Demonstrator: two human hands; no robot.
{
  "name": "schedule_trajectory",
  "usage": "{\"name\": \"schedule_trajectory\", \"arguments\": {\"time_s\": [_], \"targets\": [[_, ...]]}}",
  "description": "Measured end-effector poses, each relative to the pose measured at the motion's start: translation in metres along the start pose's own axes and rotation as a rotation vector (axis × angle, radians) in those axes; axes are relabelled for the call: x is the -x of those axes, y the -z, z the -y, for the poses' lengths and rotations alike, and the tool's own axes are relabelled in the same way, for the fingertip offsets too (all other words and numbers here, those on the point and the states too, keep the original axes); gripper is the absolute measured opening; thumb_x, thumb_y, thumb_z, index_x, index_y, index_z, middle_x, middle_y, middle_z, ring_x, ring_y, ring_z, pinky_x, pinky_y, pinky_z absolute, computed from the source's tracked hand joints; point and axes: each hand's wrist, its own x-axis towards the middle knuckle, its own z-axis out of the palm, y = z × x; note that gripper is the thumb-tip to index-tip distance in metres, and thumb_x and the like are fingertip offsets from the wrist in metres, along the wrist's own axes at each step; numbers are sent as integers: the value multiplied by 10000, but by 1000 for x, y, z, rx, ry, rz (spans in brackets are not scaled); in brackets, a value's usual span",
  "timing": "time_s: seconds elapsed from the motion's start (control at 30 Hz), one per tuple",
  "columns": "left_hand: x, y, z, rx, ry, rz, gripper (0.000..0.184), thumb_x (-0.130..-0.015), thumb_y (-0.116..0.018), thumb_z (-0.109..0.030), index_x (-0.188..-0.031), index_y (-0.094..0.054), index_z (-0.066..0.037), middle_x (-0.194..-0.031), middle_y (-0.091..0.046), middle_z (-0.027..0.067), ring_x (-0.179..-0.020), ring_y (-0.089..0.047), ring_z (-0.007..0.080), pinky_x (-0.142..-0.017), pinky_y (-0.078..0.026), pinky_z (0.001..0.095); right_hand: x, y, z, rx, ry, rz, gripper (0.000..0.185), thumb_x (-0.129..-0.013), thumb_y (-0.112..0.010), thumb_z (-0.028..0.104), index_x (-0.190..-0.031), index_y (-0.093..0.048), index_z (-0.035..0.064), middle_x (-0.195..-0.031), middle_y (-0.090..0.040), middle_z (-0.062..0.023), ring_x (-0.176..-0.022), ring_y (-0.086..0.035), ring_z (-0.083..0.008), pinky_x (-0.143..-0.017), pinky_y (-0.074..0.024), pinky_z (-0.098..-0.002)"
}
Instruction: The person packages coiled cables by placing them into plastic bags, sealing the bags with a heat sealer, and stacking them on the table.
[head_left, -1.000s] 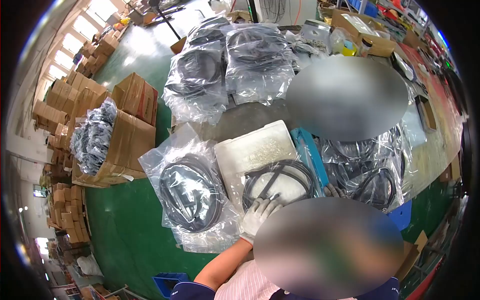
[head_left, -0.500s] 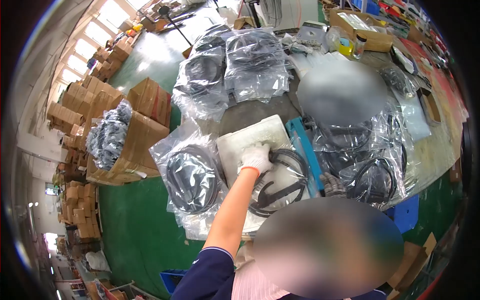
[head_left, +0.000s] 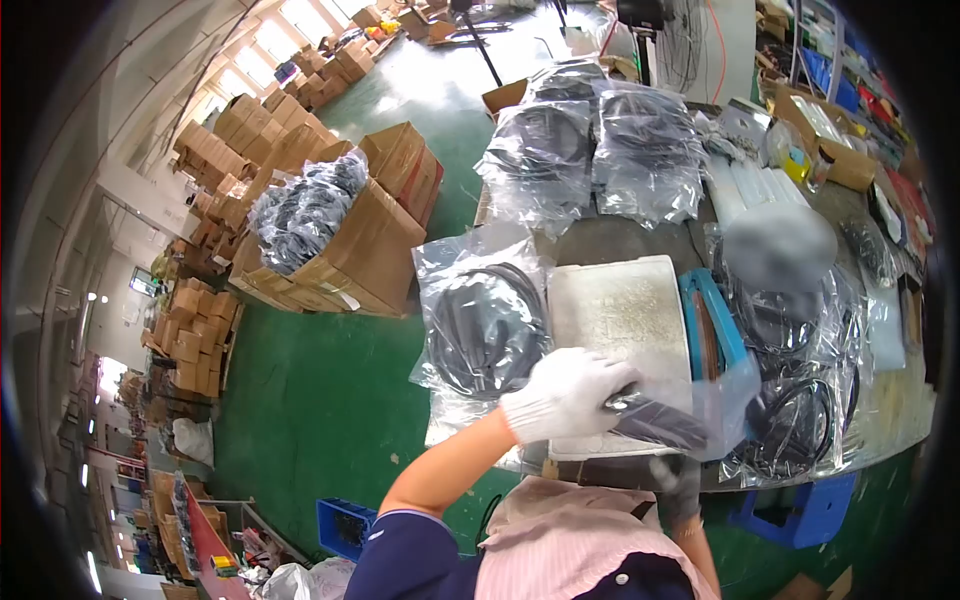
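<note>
My left hand point(head_left: 575, 395), in a white glove, is closed on one end of a dark item in clear plastic point(head_left: 660, 422), over the lower part of a white board point(head_left: 620, 310). My right hand point(head_left: 680, 485), in a grey glove, is just below this item; its fingers are blurred. Beyond the item lies a long teal device point(head_left: 722, 335), along the board's right side. Left of the board, a bagged black cable coil point(head_left: 487, 330) rests flat. More bagged black coils point(head_left: 800, 420) lie to the right.
Stacks of bagged cables point(head_left: 650, 140) stand at the back. A carton point(head_left: 350, 255) full of bagged parts is on the left, over green floor point(head_left: 300, 400). Blue crates point(head_left: 345, 525) point(head_left: 805, 515) sit low on both sides. An open carton point(head_left: 830, 140) stands back right.
The view has shifted, so the table appears farther right. The loose cable coil is gone from the board. My left hand has moved toward the board's lower edge and now grips the dark item in plastic.
</note>
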Motion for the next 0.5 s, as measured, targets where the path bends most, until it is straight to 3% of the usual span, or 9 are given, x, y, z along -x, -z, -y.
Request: {"name": "schedule_trajectory", "arguments": {"time_s": [0.03,0.07,0.17,0.2,0.27,0.3,0.37,0.4,0.5], "targets": [[20,14,4,-22,-2,-72,333,-699,-732,-177,-1027,-677,-148,-859,-700,105,-837,-692,315,-725,-546,411,-33,-6,13,206,180,76,501,-849,-758,208,-1284,-591,22,-1190,-648,-122,-1108,-600,-273,-991,-475,-413],[40,31,13,19,-128,-352,374,-677,-759,-169,-1042,-687,-145,-819,-691,91,-784,-685,316,-706,-548,396,-65,-13,26,377,367,119,463,-847,-758,240,-1230,-634,14,-1168,-672,-161,-1134,-616,-323,-1006,-479,-446],[84,94,42,57,257,-470,488,-673,-806,-243,-1124,-672,-112,-868,-708,124,-797,-700,307,-740,-559,382,-167,-52,84,573,777,47,503,-822,-795,387,-1198,-675,76,-1154,-698,-107,-1086,-653,-277,-926,-549,-420],[93,105,57,-26,287,-611,533,-712,-801,-250,-1193,-631,-97,-915,-720,133,-826,-708,293,-765,-555,376,-187,-72,112,356,600,215,507,-804,-817,356,-1183,-671,53,-1109,-707,-109,-1022,-665,-255,-889,-557,-390],[108,131,76,137,525,-656,553,-771,-780,-226,-1261,-570,-77,-944,-709,106,-856,-686,203,-799,-541,340,-226,-110,169,-104,176,399,518,-768,-860,294,-1152,-663,7,-1020,-725,-113,-893,-691,-213,-814,-575,-329],[113,138,92,186,601,-701,539,-792,-771,-209,-1267,-561,-67,-942,-701,85,-848,-667,166,-795,-535,321,-245,-123,188,112,188,460,639,-743,-835,476,-1130,-656,0,-895,-697,-82,-801,-664,-187,-751,-541,-309],[122,139,148,546,661,-685,506,-812,-759,-164,-1259,-557,-37,-948,-672,48,-812,-622,121,-753,-521,287,-271,-161,211,407,192,467,710,-694,-837,563,-1088,-670,-3,-917,-705,-110,-810,-668,-208,-757,-538,-323],[127,126,181,666,579,-751,488,-821,-753,-114,-1253,-549,-12,-960,-657,27,-794,-601,96,-711,-504,259,-281,-176,213,397,218,495,715,-691,-823,594,-1079,-677,11,-905,-701,-115,-811,-670,-218,-758,-537,-336],[142,124,205,656,573,-906,479,-825,-754,-181,-1230,-549,-27,-953,-664,49,-848,-615,113,-763,-520,286,-299,-201,238,508,442,477,696,-696,-797,625,-1078,-686,54,-913,-700,-111,-843,-679,-247,-768,-536,-353]]}}
